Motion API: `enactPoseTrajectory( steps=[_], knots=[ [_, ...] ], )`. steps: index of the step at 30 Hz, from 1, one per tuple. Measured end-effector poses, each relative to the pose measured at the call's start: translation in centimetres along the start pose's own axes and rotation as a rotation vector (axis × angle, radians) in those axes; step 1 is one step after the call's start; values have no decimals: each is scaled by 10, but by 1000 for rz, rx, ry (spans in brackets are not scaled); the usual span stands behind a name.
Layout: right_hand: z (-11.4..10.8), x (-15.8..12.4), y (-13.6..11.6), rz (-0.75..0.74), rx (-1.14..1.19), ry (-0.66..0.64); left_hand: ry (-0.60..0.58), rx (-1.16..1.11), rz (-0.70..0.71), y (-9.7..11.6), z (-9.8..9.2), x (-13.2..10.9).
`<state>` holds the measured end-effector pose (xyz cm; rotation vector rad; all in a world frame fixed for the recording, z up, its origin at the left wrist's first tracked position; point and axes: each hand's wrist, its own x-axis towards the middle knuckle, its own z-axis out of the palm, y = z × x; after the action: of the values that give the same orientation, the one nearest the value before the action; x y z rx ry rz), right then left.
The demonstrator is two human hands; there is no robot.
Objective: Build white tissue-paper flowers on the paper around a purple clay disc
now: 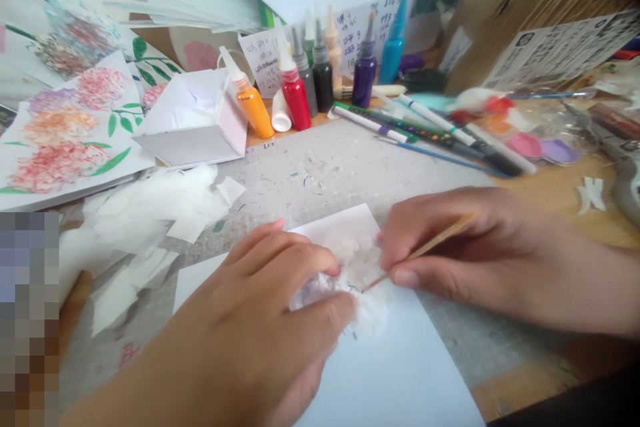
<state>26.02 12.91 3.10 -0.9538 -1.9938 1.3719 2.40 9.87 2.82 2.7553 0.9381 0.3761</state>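
Observation:
A white sheet of paper [380, 373] lies in front of me, with a patch of crinkled white tissue paper [367, 317] on it. My left hand [270, 307] rests over the sheet, its thumb and forefinger curled around a tuft of the tissue. Pinched between the thumb and fingers of my right hand [455, 253] is a thin wooden stick [435, 237]. The stick's tip touches the tissue close to my left thumb. Small dark marks show at that spot, too blurred to make out. My left palm hides part of the sheet.
Torn white tissue pieces [150, 213] lie at left, near a folded white paper box [200, 120] and flower pictures [65, 127]. Several paint bottles [296, 97] stand behind the grey cutting mat [280, 173]. Pens [440, 123] lie at right, below a cardboard box [530, 40].

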Motion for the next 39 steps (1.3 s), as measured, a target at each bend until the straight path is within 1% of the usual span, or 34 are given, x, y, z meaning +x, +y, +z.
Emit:
enactPoseTrajectory(
  steps=[2, 7, 15, 21, 27, 32, 35, 39],
  knots=[
    [0, 0, 0, 4, 26, 10, 2, -5, -7, 0, 0, 0],
    [2, -2, 2, -27, 8, -28, -7, -14, -12, 0, -1, -1],
    [1, -2, 1, 24, -7, -9, -13, -18, -14, -1, -1, 0],
    [1, -2, 2, -4, 47, 6, -54, -13, -15, 0, -2, 1],
    [0, 1, 2, -22, -26, -61, -35, -31, -10, 0, -3, 1],
    [0, 0, 3, -26, -24, -81, -34, -32, -3, -2, -4, 0],
    [1, -2, 4, -16, -23, -74, -40, -27, 3, -1, -4, 0],
    [1, -3, 5, 11, 3, -13, -23, -16, 0, 0, -3, -2]
  ],
)
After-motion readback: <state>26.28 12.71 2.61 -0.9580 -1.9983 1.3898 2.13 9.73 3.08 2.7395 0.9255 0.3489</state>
